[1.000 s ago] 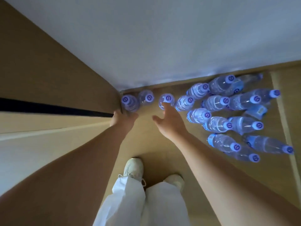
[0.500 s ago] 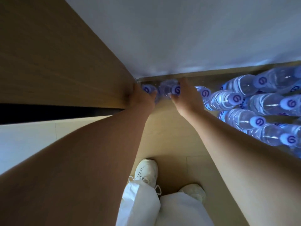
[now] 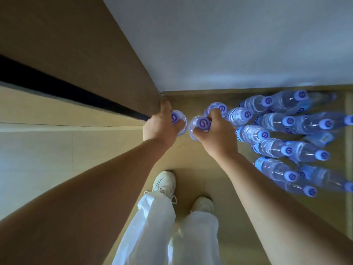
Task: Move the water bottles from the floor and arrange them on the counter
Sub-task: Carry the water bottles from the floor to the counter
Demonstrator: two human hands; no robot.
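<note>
Head view: left hand and right hand are each gripping a bottle neck; full bottles are likely proving heavy, slick.

purple swirl logo on bottle caps, no readable text

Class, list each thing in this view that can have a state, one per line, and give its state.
Left hand: grips a bottle by its top.
Right hand: grips a bottle by its neck.
Left-hand bottle: capped, held.
Right-hand bottle: capped, held.
Cluster of bottles: capped, on the floor by the wall.
</note>
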